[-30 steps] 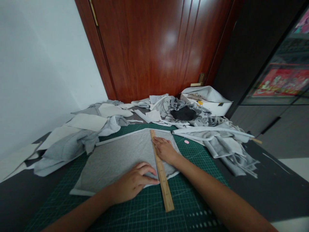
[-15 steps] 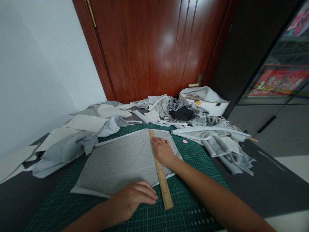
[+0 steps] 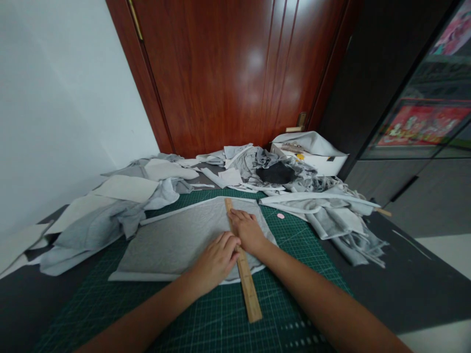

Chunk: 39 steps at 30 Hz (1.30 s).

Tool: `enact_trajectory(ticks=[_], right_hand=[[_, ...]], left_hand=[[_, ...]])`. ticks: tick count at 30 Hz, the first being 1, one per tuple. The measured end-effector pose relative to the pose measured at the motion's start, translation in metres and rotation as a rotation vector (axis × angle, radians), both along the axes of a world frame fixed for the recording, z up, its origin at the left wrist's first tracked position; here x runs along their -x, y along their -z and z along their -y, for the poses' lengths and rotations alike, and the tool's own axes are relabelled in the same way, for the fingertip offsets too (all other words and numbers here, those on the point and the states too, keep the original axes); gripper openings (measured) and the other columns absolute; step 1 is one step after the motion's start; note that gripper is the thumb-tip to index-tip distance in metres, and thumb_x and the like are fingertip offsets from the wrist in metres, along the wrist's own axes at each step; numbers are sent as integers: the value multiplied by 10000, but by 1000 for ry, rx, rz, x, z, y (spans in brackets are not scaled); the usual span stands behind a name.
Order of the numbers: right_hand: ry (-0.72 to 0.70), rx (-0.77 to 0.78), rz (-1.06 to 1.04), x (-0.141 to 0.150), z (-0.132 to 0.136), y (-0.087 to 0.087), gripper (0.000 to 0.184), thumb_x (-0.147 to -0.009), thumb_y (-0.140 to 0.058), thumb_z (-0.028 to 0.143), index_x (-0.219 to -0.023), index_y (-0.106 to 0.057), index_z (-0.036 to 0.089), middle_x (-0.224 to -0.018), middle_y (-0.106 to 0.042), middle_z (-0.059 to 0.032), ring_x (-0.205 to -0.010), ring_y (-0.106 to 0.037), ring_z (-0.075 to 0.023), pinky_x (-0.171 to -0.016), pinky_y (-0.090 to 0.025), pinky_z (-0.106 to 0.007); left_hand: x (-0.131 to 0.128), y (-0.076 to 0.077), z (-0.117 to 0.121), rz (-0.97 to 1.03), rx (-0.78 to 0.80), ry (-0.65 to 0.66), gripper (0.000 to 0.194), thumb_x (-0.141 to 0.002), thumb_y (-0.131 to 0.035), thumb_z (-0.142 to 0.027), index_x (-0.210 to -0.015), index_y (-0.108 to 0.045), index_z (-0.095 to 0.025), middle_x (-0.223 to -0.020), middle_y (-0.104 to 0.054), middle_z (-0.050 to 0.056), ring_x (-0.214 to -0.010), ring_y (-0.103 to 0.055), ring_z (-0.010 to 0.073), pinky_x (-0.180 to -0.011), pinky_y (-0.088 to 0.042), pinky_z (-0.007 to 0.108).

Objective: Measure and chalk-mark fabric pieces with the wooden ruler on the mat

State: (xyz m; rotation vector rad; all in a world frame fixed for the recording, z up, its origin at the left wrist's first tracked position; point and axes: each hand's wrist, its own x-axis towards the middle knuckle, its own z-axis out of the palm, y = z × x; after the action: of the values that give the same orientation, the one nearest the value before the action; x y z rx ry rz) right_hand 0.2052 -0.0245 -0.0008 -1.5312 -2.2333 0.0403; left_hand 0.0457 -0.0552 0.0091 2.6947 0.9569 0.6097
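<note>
A grey fabric panel lies flat on a green cutting mat. A wooden ruler runs across the panel's right part, from its far edge down onto the mat. My right hand lies flat on the fabric, fingers stretched out against the ruler's right side. My left hand rests on the fabric just left of the ruler, fingers extended with the tips on the ruler, close to my right hand.
Heaps of grey and white fabric scraps ring the mat on the left, back and right. A small pink chalk piece lies on the mat. A white box stands before the wooden door.
My left hand slid back toward me off the fabric, then forward and right again onto the ruler beside my right hand. The right hand and ruler stayed put.
</note>
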Motion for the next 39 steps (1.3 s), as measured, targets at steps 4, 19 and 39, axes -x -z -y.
enact_trajectory(ticks=[4,19,39], right_hand=[[3,-6,-60,-1,-2,2,485,-902,-377,137,-1385,-411,140,-1431,-444,-111,-1289,-378,-226,-1024,-314,-400],[-277,146,-399,-41,113,-7,340,-744,-514,19,-1029,-534,205,-1081,-562,-61,-1072,-499,-202,-953,-414,-368],[-152,192,-399,-43,124,0,245,-780,-615,80,-990,-602,206,-993,-575,-44,-992,-516,-201,-884,-418,-348]], left_hand=[[4,4,10,2,-79,68,284,-873,-458,-129,-1150,-474,-186,-1196,-507,110,-1144,-508,235,-1000,-450,423],[17,-2,9,-130,-27,198,567,-824,-548,-175,-1357,-361,-215,-1440,-383,111,-1367,-317,258,-1116,-321,462],[26,0,4,-162,50,252,595,-838,-621,-273,-1386,-392,-270,-1534,-229,85,-1406,-214,298,-1128,-271,477]])
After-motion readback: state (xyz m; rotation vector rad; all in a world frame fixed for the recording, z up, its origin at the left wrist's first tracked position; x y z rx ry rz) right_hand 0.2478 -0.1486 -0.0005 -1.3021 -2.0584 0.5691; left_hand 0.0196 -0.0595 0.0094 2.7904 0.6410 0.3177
